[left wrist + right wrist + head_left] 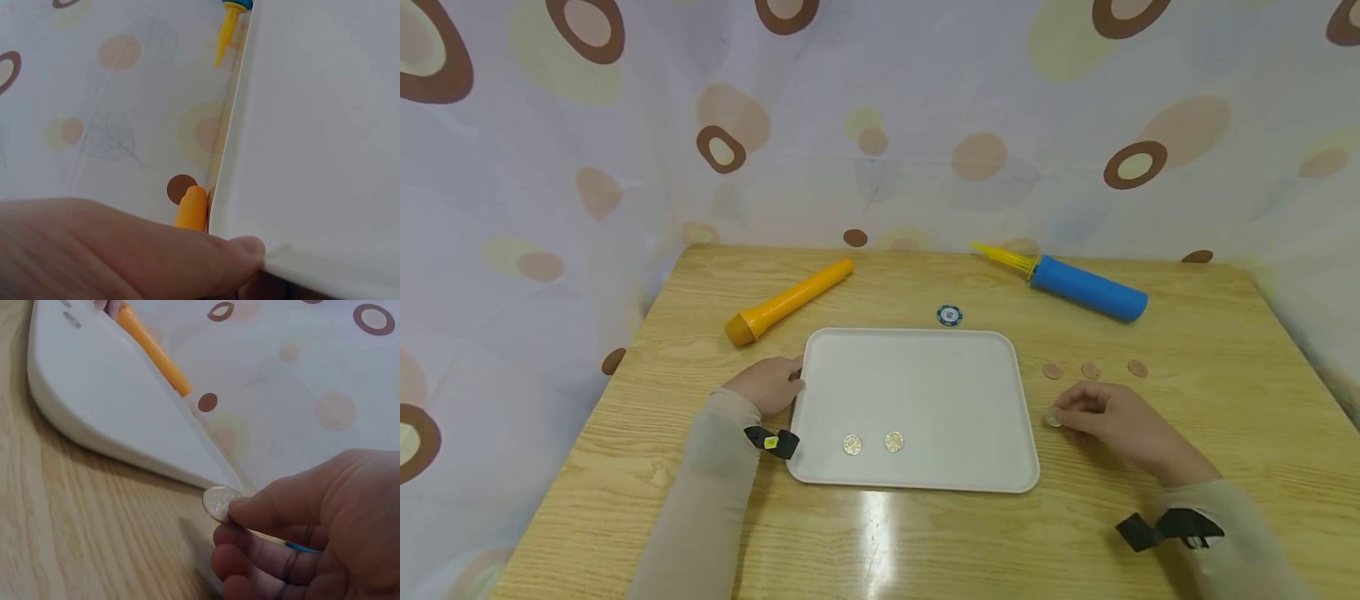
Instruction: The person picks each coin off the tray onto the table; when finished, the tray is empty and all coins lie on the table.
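A white tray (917, 383) lies on the wooden table, with two gold-coloured coins, a left coin (852, 444) and a right coin (893, 441), near its front edge. My left hand (767, 385) holds the tray's left rim; in the left wrist view its thumb (247, 247) lies over the rim and the other fingers are mostly hidden. Just right of the tray, my right hand (1105, 417) pinches a coin (219, 503) between thumb and fingers. Three copper-coloured coins lie in a row beyond that hand, among them the middle one (1091, 371).
Behind the tray lies a blue-and-white poker chip (950, 315). An orange microphone-shaped tube (790, 302) is at the back left. A blue hand pump (1088, 287) with a yellow nozzle lies at the back right. Patterned cloth (880, 125) hangs behind the table.
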The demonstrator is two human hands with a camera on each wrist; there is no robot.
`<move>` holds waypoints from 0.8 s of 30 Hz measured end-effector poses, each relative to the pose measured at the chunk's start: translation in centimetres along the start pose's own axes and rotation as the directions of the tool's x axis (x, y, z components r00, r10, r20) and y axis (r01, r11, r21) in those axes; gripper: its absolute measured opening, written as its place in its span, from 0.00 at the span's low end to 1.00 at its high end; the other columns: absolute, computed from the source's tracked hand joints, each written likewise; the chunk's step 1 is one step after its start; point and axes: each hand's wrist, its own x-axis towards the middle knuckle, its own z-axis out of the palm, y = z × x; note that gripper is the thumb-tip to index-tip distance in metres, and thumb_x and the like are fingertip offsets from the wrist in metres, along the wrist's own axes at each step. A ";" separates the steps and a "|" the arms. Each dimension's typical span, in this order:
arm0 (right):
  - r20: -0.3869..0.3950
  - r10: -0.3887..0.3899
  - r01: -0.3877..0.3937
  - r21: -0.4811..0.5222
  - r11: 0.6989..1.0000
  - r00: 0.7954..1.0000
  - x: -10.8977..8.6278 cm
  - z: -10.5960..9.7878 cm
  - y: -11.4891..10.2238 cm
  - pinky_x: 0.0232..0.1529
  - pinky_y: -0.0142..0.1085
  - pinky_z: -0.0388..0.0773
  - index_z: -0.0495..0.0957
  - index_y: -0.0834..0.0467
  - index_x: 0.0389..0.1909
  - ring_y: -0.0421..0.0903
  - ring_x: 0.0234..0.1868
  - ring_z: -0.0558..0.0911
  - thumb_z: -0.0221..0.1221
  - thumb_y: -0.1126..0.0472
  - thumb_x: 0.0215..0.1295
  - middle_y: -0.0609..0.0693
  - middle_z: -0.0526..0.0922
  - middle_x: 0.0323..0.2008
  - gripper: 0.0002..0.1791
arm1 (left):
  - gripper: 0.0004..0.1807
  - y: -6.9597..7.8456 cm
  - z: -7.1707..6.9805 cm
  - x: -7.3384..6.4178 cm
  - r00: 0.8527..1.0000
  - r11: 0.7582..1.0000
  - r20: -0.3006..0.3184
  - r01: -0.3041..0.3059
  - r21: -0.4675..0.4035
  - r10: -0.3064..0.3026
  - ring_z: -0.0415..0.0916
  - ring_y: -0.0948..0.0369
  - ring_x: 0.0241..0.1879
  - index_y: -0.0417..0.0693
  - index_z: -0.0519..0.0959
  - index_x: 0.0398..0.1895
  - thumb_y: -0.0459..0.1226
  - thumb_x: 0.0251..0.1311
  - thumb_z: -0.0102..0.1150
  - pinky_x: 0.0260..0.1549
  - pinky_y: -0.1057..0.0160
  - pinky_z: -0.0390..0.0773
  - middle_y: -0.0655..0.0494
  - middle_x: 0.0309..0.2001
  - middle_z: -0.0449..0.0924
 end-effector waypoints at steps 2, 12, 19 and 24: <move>-0.020 0.024 -0.026 -0.074 0.997 1.000 -0.3 -0.1 0.1 0.35 0.33 0.76 0.81 0.62 0.51 0.44 0.35 0.79 0.63 0.51 0.69 0.49 0.84 0.36 0.19 | 0.27 0.0 0.0 0.0 1.000 1.000 0.001 0.004 0.000 -0.004 0.71 0.52 0.48 0.45 0.64 0.76 0.40 0.76 0.48 0.50 0.53 0.71 0.49 0.57 0.78; -0.073 -0.001 -0.018 -0.253 0.967 0.997 -0.8 0.0 0.1 0.28 0.34 0.73 0.84 0.62 0.46 0.43 0.30 0.76 0.63 0.54 0.69 0.47 0.83 0.32 0.15 | 0.26 0.0 -0.3 -0.5 1.000 1.000 -0.008 -0.029 0.008 0.029 0.72 0.52 0.47 0.44 0.67 0.74 0.39 0.76 0.47 0.49 0.53 0.71 0.48 0.55 0.79; -0.099 -0.027 -0.008 -0.336 0.942 0.995 -0.3 0.1 -0.3 0.33 0.38 0.74 0.86 0.61 0.44 0.43 0.32 0.76 0.64 0.55 0.67 0.47 0.84 0.33 0.13 | 0.26 0.1 -0.3 -0.6 1.000 1.000 -0.011 -0.029 -0.008 0.028 0.71 0.51 0.48 0.44 0.66 0.74 0.39 0.76 0.47 0.53 0.51 0.71 0.46 0.60 0.78; -0.100 -0.049 0.008 -0.377 0.926 0.994 -0.1 0.1 -0.2 0.36 0.40 0.75 0.87 0.61 0.43 0.43 0.34 0.78 0.64 0.55 0.66 0.47 0.86 0.34 0.13 | 0.27 0.2 -0.3 -0.6 1.000 1.000 -0.007 -0.019 -0.010 0.019 0.71 0.51 0.49 0.43 0.65 0.75 0.39 0.76 0.47 0.56 0.50 0.71 0.45 0.62 0.77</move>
